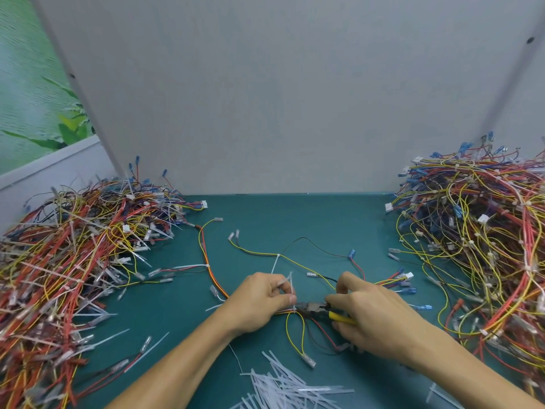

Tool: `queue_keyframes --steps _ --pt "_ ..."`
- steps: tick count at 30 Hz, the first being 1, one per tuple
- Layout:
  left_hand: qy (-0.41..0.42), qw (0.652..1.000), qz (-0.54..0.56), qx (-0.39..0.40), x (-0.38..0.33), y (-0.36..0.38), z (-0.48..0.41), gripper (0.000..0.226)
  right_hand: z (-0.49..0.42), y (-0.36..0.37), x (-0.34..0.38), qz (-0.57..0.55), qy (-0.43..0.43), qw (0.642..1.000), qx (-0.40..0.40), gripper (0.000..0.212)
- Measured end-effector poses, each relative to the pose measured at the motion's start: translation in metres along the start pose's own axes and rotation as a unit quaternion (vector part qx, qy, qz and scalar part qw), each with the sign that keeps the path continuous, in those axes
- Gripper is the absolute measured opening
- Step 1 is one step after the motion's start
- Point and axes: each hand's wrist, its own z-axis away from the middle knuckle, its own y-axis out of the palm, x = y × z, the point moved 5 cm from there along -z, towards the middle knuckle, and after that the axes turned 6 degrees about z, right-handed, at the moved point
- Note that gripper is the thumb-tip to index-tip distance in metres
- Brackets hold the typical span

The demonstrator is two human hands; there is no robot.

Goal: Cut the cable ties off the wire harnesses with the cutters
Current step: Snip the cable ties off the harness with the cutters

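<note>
The left hand [259,302] pinches a white cable tie [290,286] standing up from a wire harness [283,312] at the middle of the green table [295,219]. The right hand [371,317] grips the yellow-handled cutters [312,307], whose dark nose touches the tie's base. Harness piles lie left [73,261] and right [486,231]; cut ties [280,385] are heaped nearest the person

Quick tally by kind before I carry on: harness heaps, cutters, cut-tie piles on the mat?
Harness heaps: 2, left and right
Cutters: 1, in the right hand
Cut-tie piles: 1, at the near edge
Total: 4
</note>
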Motion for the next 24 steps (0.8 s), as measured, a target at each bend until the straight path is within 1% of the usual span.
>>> queue_keyframes --steps 11,16,19,22,24 --pt "0.003 1.0 0.008 0.006 0.0 0.0 0.0 0.017 -0.004 0.001 0.002 -0.011 -0.018 1.0 -0.016 0.025" --pt "0.004 1.0 0.007 0.008 -0.001 0.0 0.001 0.015 -0.007 0.001 0.002 0.0 -0.022 1.0 -0.018 0.025" --pt "0.003 1.0 0.008 0.008 -0.002 0.001 0.0 0.016 -0.008 0.0 0.002 0.026 -0.026 0.999 -0.031 0.022" --pt "0.002 1.0 0.006 0.008 -0.001 0.0 0.0 0.017 -0.007 -0.01 0.008 0.068 -0.06 0.993 -0.078 0.013" --pt "0.002 1.0 0.01 0.01 -0.001 0.001 0.0 0.017 -0.005 -0.015 0.01 0.102 -0.075 0.989 -0.079 0.02"
